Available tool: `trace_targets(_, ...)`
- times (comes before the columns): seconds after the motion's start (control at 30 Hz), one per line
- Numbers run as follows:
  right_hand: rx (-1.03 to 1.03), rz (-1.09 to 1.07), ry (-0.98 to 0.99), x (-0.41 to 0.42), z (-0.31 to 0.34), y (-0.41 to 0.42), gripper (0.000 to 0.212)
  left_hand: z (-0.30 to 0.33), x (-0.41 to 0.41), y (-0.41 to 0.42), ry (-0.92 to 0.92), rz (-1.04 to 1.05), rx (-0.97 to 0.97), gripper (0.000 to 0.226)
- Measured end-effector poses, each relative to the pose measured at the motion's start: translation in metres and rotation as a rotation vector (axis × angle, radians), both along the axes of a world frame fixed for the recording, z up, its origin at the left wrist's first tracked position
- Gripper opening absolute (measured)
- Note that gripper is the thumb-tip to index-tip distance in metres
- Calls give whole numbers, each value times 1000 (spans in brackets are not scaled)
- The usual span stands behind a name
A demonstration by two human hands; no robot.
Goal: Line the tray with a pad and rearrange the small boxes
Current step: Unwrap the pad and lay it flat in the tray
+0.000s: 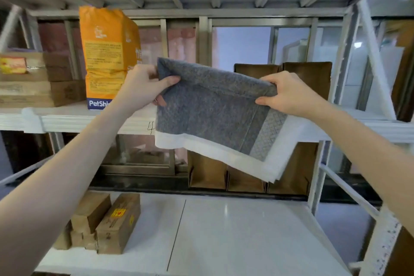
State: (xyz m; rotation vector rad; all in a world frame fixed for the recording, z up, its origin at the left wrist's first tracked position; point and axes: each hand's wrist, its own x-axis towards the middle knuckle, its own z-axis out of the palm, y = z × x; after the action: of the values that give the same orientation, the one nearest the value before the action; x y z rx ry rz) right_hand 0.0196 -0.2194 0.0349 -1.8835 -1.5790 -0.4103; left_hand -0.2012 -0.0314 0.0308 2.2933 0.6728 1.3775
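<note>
A folded grey quilted pad (pixel 208 110) with a white border hangs in the air in front of the middle shelf. My left hand (pixel 143 85) pinches its upper left corner and my right hand (pixel 289 94) grips its upper right edge. The lower right corner droops downward. Behind the pad, brown cardboard trays (pixel 307 74) stand on the middle shelf, and more brown cardboard trays (pixel 208 175) sit below at the back of the lower shelf. Several small brown boxes (pixel 105 222) lie stacked at the left of the lower shelf.
An orange PetShine bag (pixel 107 51) stands upright on the middle shelf (pixel 67 116), left of my hands. Stacked cardboard boxes (pixel 33 80) sit at that shelf's far left. White metal uprights (pixel 318 168) frame the right side. The lower shelf board (pixel 235 231) is white.
</note>
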Motion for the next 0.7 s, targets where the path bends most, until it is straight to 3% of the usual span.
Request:
trace_targets(0.17,80,-53,-172,14,27,14,15,20,17,5,-93,-89,-79,16)
trace_targets(0.3,144,-86,-228,26,37,34,9,30,31,12,-175,-158,-123,19)
trace_targets(0.7,166,-222,-302,57,71,110,19,54,81,103,-135,-216,-19,17)
